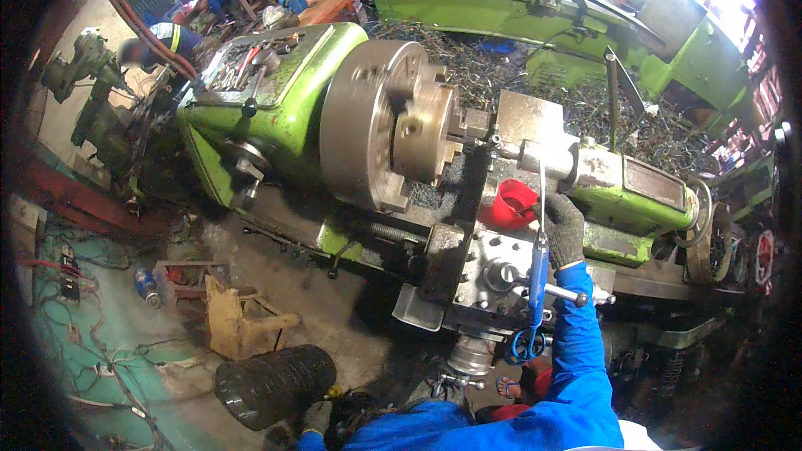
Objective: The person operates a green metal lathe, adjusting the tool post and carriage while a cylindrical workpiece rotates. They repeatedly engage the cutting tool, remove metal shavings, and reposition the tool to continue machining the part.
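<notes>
Reaching with bent right hand [565, 230], red cup [510, 203] and blue stick [539, 280] just left of it, cannot tell if gripping either | hanging left hand [317, 418] low near black drum [271, 388], cannot tell if closed | spotting blue can [147, 288], label too small to read

One fisheye view looks down and forward from the person's head, close over the blue-sleeved right forearm [578, 326] at four o'clock, facing the green metal lathe [280, 121] from ten to three.

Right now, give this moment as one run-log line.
Right hand: grey-gloved, beside red plastic cup | Left hand: gloved, near black ribbed cylinder | Round metal chuck: left of cup
</notes>
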{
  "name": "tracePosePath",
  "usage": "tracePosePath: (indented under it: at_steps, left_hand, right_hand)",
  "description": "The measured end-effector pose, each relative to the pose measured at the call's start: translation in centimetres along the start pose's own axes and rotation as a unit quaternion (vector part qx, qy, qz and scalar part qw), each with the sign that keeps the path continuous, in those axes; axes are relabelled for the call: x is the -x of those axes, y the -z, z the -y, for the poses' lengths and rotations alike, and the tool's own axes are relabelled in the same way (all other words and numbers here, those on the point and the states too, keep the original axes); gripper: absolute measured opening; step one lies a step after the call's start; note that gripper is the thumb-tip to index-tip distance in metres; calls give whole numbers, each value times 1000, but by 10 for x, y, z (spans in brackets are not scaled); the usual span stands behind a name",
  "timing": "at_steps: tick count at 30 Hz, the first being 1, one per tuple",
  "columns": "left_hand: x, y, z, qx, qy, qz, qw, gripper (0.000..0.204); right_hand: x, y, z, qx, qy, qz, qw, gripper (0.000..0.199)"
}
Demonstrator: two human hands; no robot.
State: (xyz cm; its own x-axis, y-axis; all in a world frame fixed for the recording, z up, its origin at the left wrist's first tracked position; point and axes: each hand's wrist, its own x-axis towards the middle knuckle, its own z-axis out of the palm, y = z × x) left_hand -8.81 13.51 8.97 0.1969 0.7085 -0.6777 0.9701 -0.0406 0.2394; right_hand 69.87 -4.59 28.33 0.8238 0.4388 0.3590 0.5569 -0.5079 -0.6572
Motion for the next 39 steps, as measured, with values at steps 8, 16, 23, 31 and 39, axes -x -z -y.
tracePosePath:
  at_steps: [8,16,23,31,39]
  left_hand:
    - [5,-43,60,-140,-155,30,977,51]
    - [7,-59,50,122,-102,10,987,41]
    - [-2,-65,57,82,-20,2,996,35]
    - [-11,-43,62,-108,-84,56,989,35]
    - [-75,-35,67,-319,-201,93,921,34]
  right_hand:
    - [10,5,1,-169,-75,-98,978,15]
    - [11,2,-4,-138,-35,-40,989,15]
    - [26,16,7,-125,-68,-161,977,17]
    - [74,75,49,-268,-37,-174,947,19]
    - [82,71,88,74,-101,-136,983,20]
